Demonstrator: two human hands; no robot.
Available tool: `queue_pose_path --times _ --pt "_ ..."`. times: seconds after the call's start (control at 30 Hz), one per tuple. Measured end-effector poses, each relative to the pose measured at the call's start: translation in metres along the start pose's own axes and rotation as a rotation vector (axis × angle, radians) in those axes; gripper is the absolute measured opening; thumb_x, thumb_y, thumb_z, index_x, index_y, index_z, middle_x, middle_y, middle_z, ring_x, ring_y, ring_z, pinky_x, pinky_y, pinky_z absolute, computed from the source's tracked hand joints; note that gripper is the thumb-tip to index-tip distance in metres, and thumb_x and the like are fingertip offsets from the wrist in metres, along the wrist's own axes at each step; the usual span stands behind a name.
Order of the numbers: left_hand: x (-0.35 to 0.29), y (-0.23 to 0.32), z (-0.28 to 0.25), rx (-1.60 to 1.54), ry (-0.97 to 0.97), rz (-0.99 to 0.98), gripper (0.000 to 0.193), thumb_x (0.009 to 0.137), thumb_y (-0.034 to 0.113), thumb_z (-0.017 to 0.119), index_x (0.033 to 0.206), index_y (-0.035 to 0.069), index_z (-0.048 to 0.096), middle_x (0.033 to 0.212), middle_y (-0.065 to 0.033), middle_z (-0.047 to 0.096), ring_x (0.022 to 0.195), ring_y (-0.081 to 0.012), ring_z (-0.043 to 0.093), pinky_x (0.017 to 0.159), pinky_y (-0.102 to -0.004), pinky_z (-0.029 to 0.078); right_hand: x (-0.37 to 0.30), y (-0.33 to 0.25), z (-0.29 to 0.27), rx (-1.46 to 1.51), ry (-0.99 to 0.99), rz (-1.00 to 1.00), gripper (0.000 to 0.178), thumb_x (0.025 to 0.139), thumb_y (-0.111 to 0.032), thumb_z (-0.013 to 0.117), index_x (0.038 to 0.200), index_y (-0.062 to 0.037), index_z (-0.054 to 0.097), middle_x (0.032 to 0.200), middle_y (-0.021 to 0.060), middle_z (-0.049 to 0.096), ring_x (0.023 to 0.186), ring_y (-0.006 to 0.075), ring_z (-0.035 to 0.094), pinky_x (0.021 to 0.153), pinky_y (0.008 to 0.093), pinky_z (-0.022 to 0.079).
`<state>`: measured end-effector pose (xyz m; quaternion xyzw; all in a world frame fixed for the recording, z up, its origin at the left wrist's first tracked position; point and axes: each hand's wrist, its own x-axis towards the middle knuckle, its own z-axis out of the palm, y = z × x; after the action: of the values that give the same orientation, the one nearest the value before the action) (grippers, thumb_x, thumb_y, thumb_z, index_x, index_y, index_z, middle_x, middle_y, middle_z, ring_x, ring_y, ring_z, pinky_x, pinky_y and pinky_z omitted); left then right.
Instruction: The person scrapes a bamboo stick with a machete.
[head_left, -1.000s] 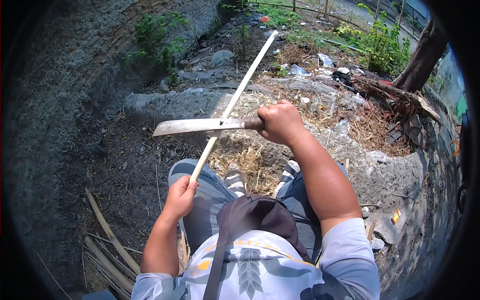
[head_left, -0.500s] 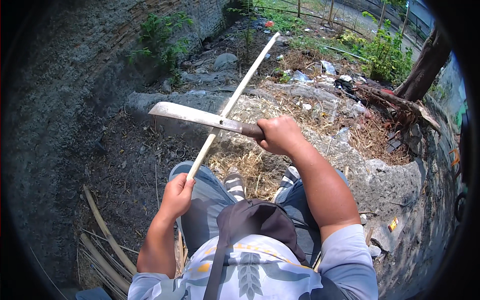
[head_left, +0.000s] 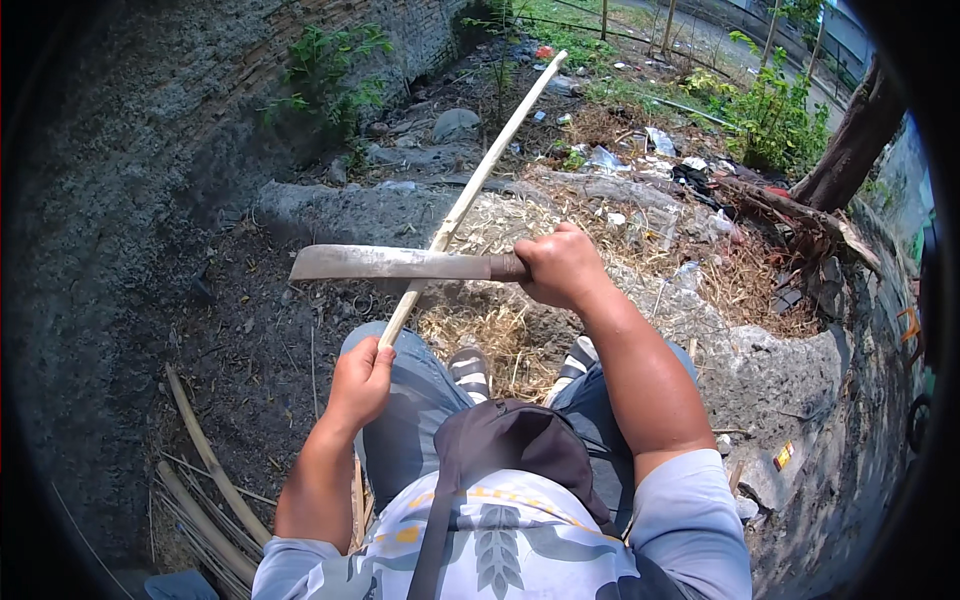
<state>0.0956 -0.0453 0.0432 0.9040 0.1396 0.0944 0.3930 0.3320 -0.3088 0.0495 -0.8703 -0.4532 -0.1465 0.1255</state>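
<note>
My left hand (head_left: 361, 383) is closed around the near end of a long pale wooden stick (head_left: 487, 165), above my left knee. From there the stick slants away, up and to the right. My right hand (head_left: 562, 265) grips the dark handle of a machete (head_left: 385, 263). Its broad, worn blade points left and lies across the stick's lower half, hiding a short piece of it. Blade and stick appear to touch. Beneath my hands are my jeans-clad knees and striped sandals (head_left: 468, 372).
Long cut sticks (head_left: 208, 455) lie on the ground at lower left. A dark bag (head_left: 520, 450) rests on my lap. Rough walls stand left and right. Stones, dry straw (head_left: 755, 280) and litter cover the ground ahead, with a tree trunk (head_left: 855, 140) at right.
The machete has slid a little down the stick toward me, and its blade now lies more level, with its face turned differently. My left hand keeps its hold on the stick.
</note>
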Motion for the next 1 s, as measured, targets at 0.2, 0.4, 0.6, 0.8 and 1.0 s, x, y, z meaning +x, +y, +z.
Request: queue_pose_path --times 0.2,0.4,0.6,0.8,1.0 --pt "-0.005 -0.008 -0.006 -0.047 -0.001 -0.068 0.027 0.105 0.023 0.055 0.090 0.001 0.063 0.062 -0.0069 0.054 0.057 -0.0151 0.048 0.055 -0.0354 0.041 -0.001 0.005 -0.008 0.025 -0.081 0.183 0.019 0.074 -0.025 0.074 0.088 -0.0143 0.067 0.082 0.0092 0.073 0.082 0.0296 0.072 0.083 0.0432 0.053" --pt "-0.013 -0.027 0.001 -0.079 0.024 -0.069 0.027 0.105 0.023 0.055 0.091 0.001 0.063 0.064 -0.0037 0.054 0.060 -0.0107 0.047 0.056 -0.0326 0.040 0.004 -0.007 -0.012 0.033 -0.170 0.179 0.022 0.076 -0.026 0.073 0.092 -0.0129 0.066 0.085 0.0114 0.073 0.085 0.0317 0.072 0.080 0.0453 0.056" --pt "-0.013 -0.030 0.001 -0.151 -0.020 -0.121 0.028 0.106 0.024 0.054 0.091 0.002 0.063 0.066 0.0001 0.053 0.061 -0.0087 0.045 0.056 -0.0308 0.040 0.003 -0.007 -0.020 0.065 -0.178 0.188 0.021 0.076 -0.025 0.073 0.092 -0.0129 0.067 0.085 0.0112 0.073 0.085 0.0328 0.072 0.080 0.0459 0.056" --pt "-0.003 -0.027 0.002 -0.252 -0.065 -0.165 0.028 0.107 0.024 0.053 0.092 0.002 0.063 0.067 0.0037 0.052 0.062 -0.0061 0.044 0.055 -0.0289 0.038 -0.004 -0.014 -0.020 0.078 -0.204 -0.002 0.015 0.075 -0.025 0.073 0.085 -0.0151 0.069 0.078 0.0087 0.072 0.078 0.0298 0.072 0.081 0.0428 0.054" --pt "-0.008 -0.028 -0.006 -0.216 -0.044 -0.175 0.027 0.107 0.023 0.054 0.093 0.002 0.063 0.067 0.0031 0.052 0.063 -0.0058 0.045 0.055 -0.0286 0.038 -0.003 0.007 -0.015 -0.024 -0.049 0.114 0.011 0.075 -0.024 0.071 0.081 -0.0150 0.069 0.075 0.0087 0.072 0.075 0.0290 0.072 0.080 0.0408 0.052"
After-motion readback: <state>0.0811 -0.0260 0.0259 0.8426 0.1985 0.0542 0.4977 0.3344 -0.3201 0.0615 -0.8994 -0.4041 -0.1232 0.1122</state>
